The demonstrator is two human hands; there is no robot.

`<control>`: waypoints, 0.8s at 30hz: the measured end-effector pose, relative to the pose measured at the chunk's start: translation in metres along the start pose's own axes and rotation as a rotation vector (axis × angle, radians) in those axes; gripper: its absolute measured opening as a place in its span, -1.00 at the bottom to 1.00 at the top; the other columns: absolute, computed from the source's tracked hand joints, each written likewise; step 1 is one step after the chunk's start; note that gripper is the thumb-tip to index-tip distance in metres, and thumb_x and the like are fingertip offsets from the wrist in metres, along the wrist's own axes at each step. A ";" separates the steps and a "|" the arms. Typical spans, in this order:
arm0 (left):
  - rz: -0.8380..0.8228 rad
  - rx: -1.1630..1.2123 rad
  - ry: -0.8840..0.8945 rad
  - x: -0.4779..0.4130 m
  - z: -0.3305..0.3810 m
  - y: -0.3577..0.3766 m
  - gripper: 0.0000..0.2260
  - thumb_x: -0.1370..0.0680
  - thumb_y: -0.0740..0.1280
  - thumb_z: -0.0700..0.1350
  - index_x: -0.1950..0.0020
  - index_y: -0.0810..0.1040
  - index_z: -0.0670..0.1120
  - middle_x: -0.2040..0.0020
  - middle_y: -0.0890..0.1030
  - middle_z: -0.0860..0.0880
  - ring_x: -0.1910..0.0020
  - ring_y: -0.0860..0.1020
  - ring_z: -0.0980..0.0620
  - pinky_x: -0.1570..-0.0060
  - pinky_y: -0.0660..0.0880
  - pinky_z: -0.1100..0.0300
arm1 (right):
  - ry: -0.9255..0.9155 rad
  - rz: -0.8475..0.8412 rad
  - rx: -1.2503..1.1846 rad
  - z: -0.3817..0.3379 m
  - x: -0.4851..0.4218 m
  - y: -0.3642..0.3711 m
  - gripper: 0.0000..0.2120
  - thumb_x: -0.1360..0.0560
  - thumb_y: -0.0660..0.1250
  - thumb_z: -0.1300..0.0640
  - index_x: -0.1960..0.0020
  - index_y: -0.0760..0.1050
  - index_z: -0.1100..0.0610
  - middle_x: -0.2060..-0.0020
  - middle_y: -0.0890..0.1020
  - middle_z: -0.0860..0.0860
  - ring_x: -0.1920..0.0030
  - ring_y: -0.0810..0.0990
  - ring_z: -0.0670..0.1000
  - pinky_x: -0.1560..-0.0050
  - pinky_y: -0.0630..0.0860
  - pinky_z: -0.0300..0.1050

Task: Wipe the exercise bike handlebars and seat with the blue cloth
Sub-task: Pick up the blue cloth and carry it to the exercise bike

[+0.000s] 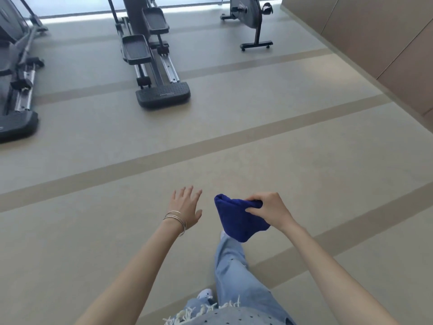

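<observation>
Hands reach out low in the head view, above a pale floor (93, 148) with darker stripes. The right hand (269, 209) pinches the blue cloth (239, 219) by its top edge, thumb under and fingers curled over. The cloth is bunched up and hangs down from that hand, near the middle of the scene, in front of a leg in light blue jeans (236, 273). The left hand (186, 207) is just left of the cloth but not touching it. Its fingers are spread wide and it holds nothing. Thin silver bracelets (177, 219) sit on its wrist. A light shoe (205, 295) peeks out near the bottom.

Far away, at the top right, stands the exercise bike (251, 17), well apart from the cloth. Only its lower part and feet show. A dark stepping machine (150, 55) with two foot plates stands far in the middle. Another dark machine (16, 78) sits at the far left. A brown wall (375, 31) runs along the right side.
</observation>
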State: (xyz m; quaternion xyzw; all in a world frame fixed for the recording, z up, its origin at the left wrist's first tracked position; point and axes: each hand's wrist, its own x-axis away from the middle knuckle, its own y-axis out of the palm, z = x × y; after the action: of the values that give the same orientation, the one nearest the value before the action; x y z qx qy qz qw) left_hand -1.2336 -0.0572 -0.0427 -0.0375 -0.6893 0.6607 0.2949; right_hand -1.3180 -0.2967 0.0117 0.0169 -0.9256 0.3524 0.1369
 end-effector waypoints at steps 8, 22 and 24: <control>0.059 -0.027 -0.022 -0.135 -0.007 -0.078 -0.43 -0.56 0.15 0.11 -0.51 0.05 0.01 -0.54 0.12 -0.09 -0.51 0.10 -0.13 -0.48 0.06 -0.07 | -0.041 0.032 -0.007 -0.003 -0.136 -0.077 -0.78 -0.34 0.36 0.29 0.13 0.64 0.01 0.27 0.66 -0.14 0.19 0.58 -0.09 0.17 0.45 -0.25; -0.083 -0.039 0.026 -0.315 -0.015 -0.137 -0.45 -0.53 0.20 0.07 -0.49 0.13 0.02 -0.45 0.29 -0.07 -0.38 0.34 -0.11 -0.33 0.27 0.02 | -0.028 0.017 0.028 0.013 -0.305 -0.155 -0.77 -0.33 0.36 0.27 0.13 0.64 -0.02 0.26 0.66 -0.18 0.17 0.59 -0.14 0.13 0.48 -0.21; -0.096 -0.057 0.046 -0.345 -0.024 -0.147 -0.46 -0.53 0.20 0.07 -0.48 0.15 0.02 -0.43 0.32 -0.07 -0.36 0.36 -0.11 -0.32 0.29 0.03 | -0.004 0.019 0.025 0.014 -0.332 -0.159 -0.76 -0.34 0.36 0.25 0.13 0.63 -0.06 0.26 0.65 -0.23 0.17 0.58 -0.19 0.14 0.48 -0.27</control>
State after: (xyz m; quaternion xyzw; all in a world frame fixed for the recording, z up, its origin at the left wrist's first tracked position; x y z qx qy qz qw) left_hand -0.8887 -0.2066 -0.0301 -0.0278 -0.7018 0.6249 0.3409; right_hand -0.9819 -0.4471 0.0170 0.0106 -0.9214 0.3654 0.1315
